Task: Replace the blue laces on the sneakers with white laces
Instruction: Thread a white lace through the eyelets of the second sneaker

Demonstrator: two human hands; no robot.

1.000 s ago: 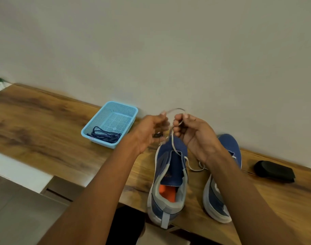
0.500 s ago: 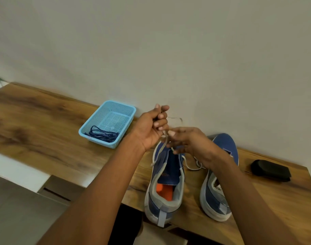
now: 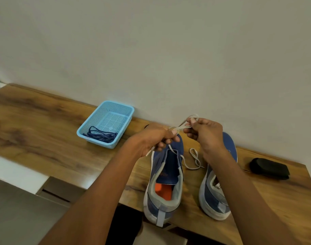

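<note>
Rising from half a second ago, the right hand [image 3: 206,135] now pinches a white lace [image 3: 184,127] loop at 1 o'clock of the left hand [image 3: 154,140], which grips the same lace above the left sneaker [image 3: 166,184]. Blue laces [image 3: 101,136] lie in the basket [image 3: 91,124] at 9 o'clock.

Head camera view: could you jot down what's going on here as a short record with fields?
Left hand: pinches the white lace
Right hand: pinches a loop of the same lace
Left sneaker: under both hands, lace runs up from it
Right sneaker: beside it on the table
Blue laces: in the blue basket
Black case: far right
</note>
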